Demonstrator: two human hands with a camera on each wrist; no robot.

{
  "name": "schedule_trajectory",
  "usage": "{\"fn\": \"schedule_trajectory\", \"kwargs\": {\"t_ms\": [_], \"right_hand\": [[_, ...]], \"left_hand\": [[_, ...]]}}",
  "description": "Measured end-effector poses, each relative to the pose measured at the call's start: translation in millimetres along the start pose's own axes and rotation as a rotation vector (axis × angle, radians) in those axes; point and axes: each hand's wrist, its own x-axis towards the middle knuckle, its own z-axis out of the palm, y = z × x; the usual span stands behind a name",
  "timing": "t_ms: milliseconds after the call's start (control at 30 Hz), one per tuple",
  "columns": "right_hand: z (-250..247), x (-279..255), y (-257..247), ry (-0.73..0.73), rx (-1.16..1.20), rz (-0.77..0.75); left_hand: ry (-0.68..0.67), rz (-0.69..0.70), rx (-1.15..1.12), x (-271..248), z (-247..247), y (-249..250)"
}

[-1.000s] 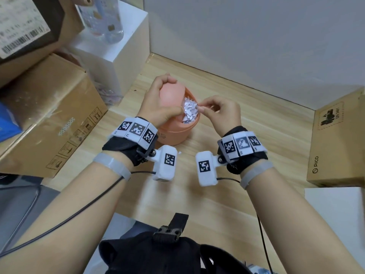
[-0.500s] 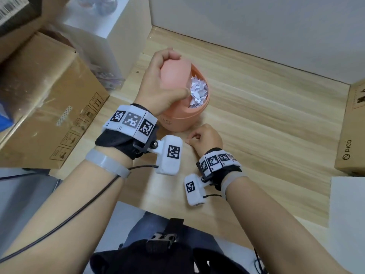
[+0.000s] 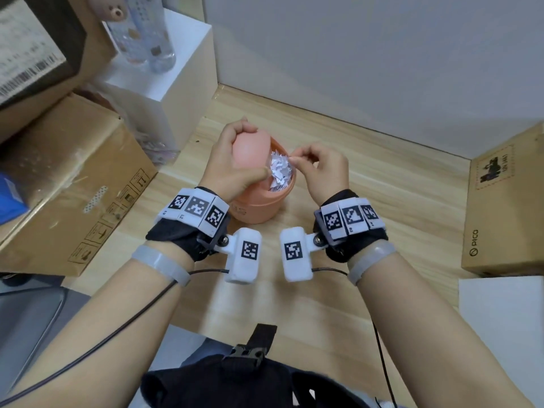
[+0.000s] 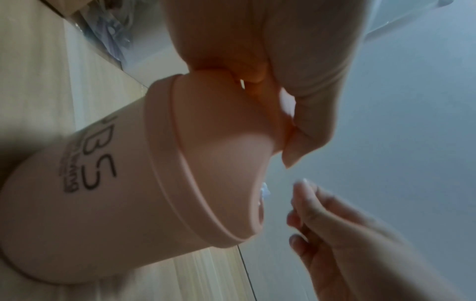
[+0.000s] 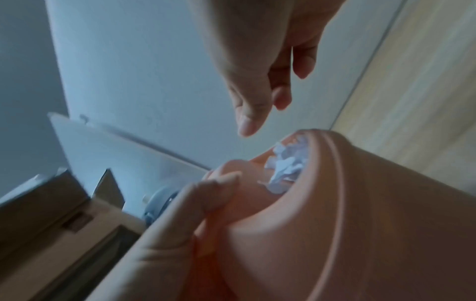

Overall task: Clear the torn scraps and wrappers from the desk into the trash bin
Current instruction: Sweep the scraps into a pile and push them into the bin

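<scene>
Nearly done: left hand (image 3: pixel 232 169) grips the pink plastic bin's lid (image 3: pixel 250 154) open, right hand (image 3: pixel 321 169) pinches a last white paper scrap (image 3: pixel 290 156) over it.

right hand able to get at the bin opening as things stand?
Probably yes. The left hand holds the swing lid tipped back, so the opening over the paper scraps shows, and the right hand hovers right beside the bin rim.

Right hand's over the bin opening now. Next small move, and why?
Probably let go: the right hand pinches something small, likely a scrap, above the open bin, while the left hand grips the tipped lid. Scraps already fill the opening.
</scene>
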Motion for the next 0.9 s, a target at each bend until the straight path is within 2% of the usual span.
{"fn": "schedule_trajectory", "kwargs": {"t_ms": [67, 133, 200, 267, 367, 433, 500, 600, 667, 733, 833, 900], "right_hand": [[0.1, 6.7, -10.1, -0.128, -0.134, -0.037], [-1.2, 9.5, -13.1, -0.195, -0.260, -0.046], [-6.9, 9.1, -14.9, -0.194, -0.308, -0.056], [-13.2, 8.3, -16.6, -0.177, -0.242, -0.023], [-17.8, 3.3, -30.2, -0.273, 0.070, 0.159], [-13.2, 2.4, -42.6, -0.397, 0.304, 0.357], [-2.7, 5.9, -49.8, -0.496, 0.374, 0.519], [20.6, 13.6, -49.4, -0.588, 0.493, 0.671], [33.7, 18.7, -45.0, -0.573, 0.647, 0.712], [40.5, 22.5, -45.9, -0.516, 0.674, 0.720], [45.9, 30.1, -44.4, -0.420, 0.588, 0.745], [48.6, 33.4, -40.1, -0.367, 0.509, 0.710]], "left_hand": [[0.002, -0.009, 0.004, -0.2, 0.8, -1.5], [-0.003, -0.010, 0.004, 0.1, 0.6, -2.1], [-0.009, -0.012, 0.004, 0.5, 0.0, -2.3], [-0.021, -0.028, 0.003, 0.4, 0.0, -2.4], [-0.033, -0.048, -0.007, -1.8, -0.4, -1.9], [-0.036, -0.051, 0.006, -4.8, -0.8, -0.3], [-0.041, -0.055, 0.019, -6.4, -0.8, 0.6], [-0.064, -0.069, 0.052, -5.3, -1.5, 0.6], [-0.083, -0.071, 0.067, -3.9, -1.3, -0.3], [-0.085, -0.071, 0.068, -1.8, -1.1, -3.1], [-0.082, -0.075, 0.072, 0.7, -0.9, -6.4], [-0.084, -0.073, 0.075, 1.1, -1.5, -5.8]]}}
